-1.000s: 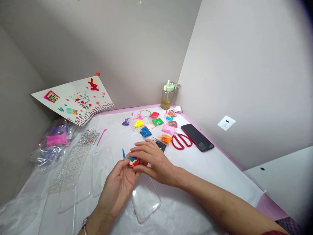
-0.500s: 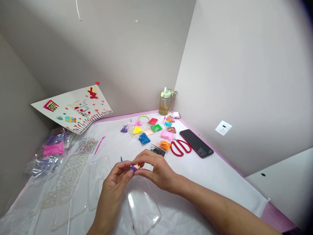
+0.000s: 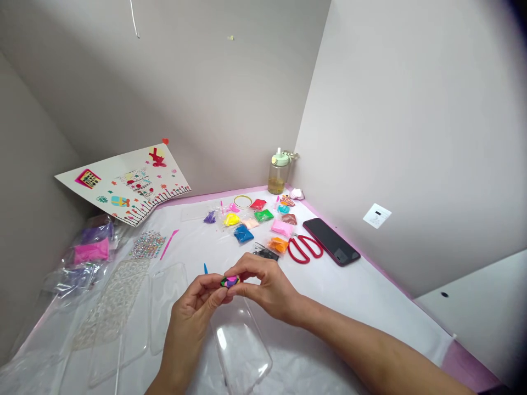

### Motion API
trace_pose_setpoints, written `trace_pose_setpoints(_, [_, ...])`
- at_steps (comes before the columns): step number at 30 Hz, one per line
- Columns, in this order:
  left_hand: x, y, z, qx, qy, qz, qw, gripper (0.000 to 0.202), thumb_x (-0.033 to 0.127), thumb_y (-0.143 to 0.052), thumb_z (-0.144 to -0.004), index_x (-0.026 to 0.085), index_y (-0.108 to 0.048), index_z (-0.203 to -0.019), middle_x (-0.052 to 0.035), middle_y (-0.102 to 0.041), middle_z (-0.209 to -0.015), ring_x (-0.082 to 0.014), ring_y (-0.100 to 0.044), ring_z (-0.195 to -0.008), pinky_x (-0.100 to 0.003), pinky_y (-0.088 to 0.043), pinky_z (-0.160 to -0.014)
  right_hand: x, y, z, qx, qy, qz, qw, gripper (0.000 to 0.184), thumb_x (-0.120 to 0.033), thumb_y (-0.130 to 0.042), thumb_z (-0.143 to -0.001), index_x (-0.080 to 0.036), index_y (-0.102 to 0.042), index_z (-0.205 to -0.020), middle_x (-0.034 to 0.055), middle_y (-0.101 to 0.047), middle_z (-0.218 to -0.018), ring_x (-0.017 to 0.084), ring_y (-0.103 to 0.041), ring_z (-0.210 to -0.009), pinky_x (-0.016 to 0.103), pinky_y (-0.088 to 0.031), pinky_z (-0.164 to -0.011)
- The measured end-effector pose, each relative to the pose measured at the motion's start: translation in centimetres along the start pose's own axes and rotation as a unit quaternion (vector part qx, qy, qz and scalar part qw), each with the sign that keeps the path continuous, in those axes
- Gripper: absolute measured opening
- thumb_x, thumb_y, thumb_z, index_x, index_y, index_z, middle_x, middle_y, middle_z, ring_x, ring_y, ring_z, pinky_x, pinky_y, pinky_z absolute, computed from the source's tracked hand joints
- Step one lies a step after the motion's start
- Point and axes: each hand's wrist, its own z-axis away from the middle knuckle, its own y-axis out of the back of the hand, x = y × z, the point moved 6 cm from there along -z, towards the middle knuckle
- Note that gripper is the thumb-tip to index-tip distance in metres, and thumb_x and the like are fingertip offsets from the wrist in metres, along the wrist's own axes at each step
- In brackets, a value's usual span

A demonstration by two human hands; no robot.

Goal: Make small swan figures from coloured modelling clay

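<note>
A small lump of multicoloured modelling clay (image 3: 230, 282), showing pink, purple, green and black, is pinched between both hands above the table. My left hand (image 3: 197, 304) grips it from the left with thumb and fingers. From the right, my right hand (image 3: 263, 285) closes its thumb and fingertips on the same lump. Below the hands lies a clear phone case (image 3: 242, 345), its far end partly covered by them. A blue pointed tool (image 3: 205, 269) shows just behind my left fingers, its lower part hidden.
Several small clay packets, among them a blue packet (image 3: 244, 234), lie beyond the hands. Red-handled scissors (image 3: 304, 249) and a phone (image 3: 331, 241) are at right, a bottle (image 3: 279, 175) behind. Rhinestones (image 3: 148, 245), more clear cases (image 3: 167, 307) and plastic bags (image 3: 90, 252) sit left.
The clay lump has turned between the fingers, so pink, green and black now show where purple and cream showed before. My fingers have shifted slightly around it.
</note>
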Motion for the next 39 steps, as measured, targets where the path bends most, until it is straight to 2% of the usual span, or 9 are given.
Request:
trace_pose_setpoints(4, [-0.1, 0.0, 0.1, 0.000, 0.005, 0.016, 1.000, 0.034, 0.048, -0.067, -0.088, 0.027, -0.061, -0.114, -0.0018, -0.070, -0.107, -0.0206, -0.069, -0.091, -0.035, -0.050, -0.091, 0.8, 0.1, -0.2, 0.016, -0.077, -0.101, 0.992, 0.018, -0.034, -0.080, -0.079, -0.020, -0.075, -0.089, 0.0021, -0.068, -0.089, 0.014, -0.064, -0.080, 0.028, -0.052, -0.073])
trace_pose_setpoints(8, [0.7, 0.1, 0.4, 0.017, -0.026, -0.039, 0.999, 0.033, 0.047, -0.073, -0.083, 0.027, -0.066, -0.109, -0.0028, -0.071, -0.105, -0.0220, -0.068, -0.091, -0.034, -0.050, -0.089, 1.5, -0.7, -0.2, -0.014, -0.123, -0.197, 0.973, 0.026, -0.033, -0.080, -0.077, -0.018, -0.071, -0.095, 0.0005, -0.069, -0.081, 0.015, -0.066, -0.073, 0.029, -0.051, -0.070])
trace_pose_setpoints(14, [1.7, 0.6, 0.7, 0.081, -0.105, -0.100, 0.986, 0.021, 0.042, -0.071, -0.085, 0.028, -0.070, -0.101, -0.0018, -0.069, -0.104, -0.0203, -0.066, -0.094, -0.029, -0.051, -0.086, 1.2, -0.6, -0.1, -0.015, -0.091, -0.120, 0.989, 0.026, -0.029, -0.080, -0.078, -0.019, -0.071, -0.099, 0.0024, -0.068, -0.095, 0.012, -0.061, -0.077, 0.028, -0.050, -0.074])
trace_pose_setpoints(17, [2.2, 0.9, 0.9, 0.106, -0.213, -0.170, 0.956, 0.017, 0.035, -0.069, -0.088, 0.028, -0.070, -0.104, -0.0010, -0.067, -0.104, -0.0187, -0.065, -0.095, -0.029, -0.052, -0.086, 1.4, -0.5, -0.1, -0.009, -0.112, -0.117, 0.987, 0.024, -0.029, -0.079, -0.078, -0.019, -0.072, -0.099, 0.0007, -0.067, -0.088, 0.011, -0.058, -0.073, 0.026, -0.048, -0.069])
trace_pose_setpoints(21, [2.6, 0.6, 1.3, 0.083, -0.356, -0.282, 0.887, 0.014, 0.023, -0.062, -0.094, 0.026, -0.068, -0.106, 0.0002, -0.068, -0.099, -0.0150, -0.065, -0.094, -0.026, -0.050, -0.086, 1.5, -0.3, -0.1, -0.006, -0.111, -0.069, 0.991, 0.020, -0.026, -0.078, -0.079, -0.018, -0.073, -0.097, 0.0010, -0.066, -0.091, 0.011, -0.058, -0.075, 0.026, -0.048, -0.072])
trace_pose_setpoints(24, [2.6, 0.3, 1.4, 0.080, -0.395, -0.350, 0.846, 0.015, 0.019, -0.060, -0.095, 0.023, -0.065, -0.109, -0.0001, -0.067, -0.097, -0.0129, -0.064, -0.091, -0.023, -0.048, -0.083, 1.7, -0.2, 0.0, -0.007, -0.110, -0.036, 0.993, 0.019, -0.026, -0.078, -0.079, -0.018, -0.074, -0.096, 0.0008, -0.065, -0.090, 0.011, -0.057, -0.073, 0.026, -0.047, -0.072])
trace_pose_setpoints(26, [2.5, 0.1, 1.4, 0.076, -0.392, -0.378, 0.835, 0.013, 0.018, -0.059, -0.095, 0.022, -0.062, -0.107, -0.0005, -0.066, -0.096, -0.0128, -0.064, -0.090, -0.022, -0.048, -0.078, 2.0, -0.3, 0.0, -0.010, -0.116, -0.019, 0.993, 0.020, -0.028, -0.079, -0.079, -0.018, -0.075, -0.095, 0.0006, -0.065, -0.088, 0.011, -0.056, -0.072, 0.026, -0.046, -0.070])
trace_pose_setpoints(34, [1.7, -0.4, 1.2, 0.081, -0.346, -0.405, 0.842, 0.009, 0.015, -0.056, -0.087, 0.023, -0.057, -0.092, 0.0032, -0.061, -0.080, -0.0123, -0.061, -0.071, -0.023, -0.044, -0.062, 2.5, -1.1, 0.2, -0.061, -0.163, -0.064, 0.983, 0.022, -0.033, -0.079, -0.079, -0.015, -0.074, -0.091, 0.0003, -0.065, -0.079, 0.011, -0.055, -0.069, 0.024, -0.044, -0.064])
trace_pose_setpoints(39, [1.9, 0.7, 0.6, 0.115, -0.230, -0.269, 0.928, 0.006, 0.023, -0.060, -0.084, 0.023, -0.056, -0.079, 0.0055, -0.057, -0.071, -0.0110, -0.060, -0.065, -0.022, -0.051, -0.067, 2.4, -2.0, 0.1, -0.093, -0.212, -0.228, 0.946, 0.032, -0.035, -0.085, -0.071, -0.014, -0.070, -0.089, -0.0015, -0.065, -0.068, 0.009, -0.058, -0.061, 0.022, -0.046, -0.061])
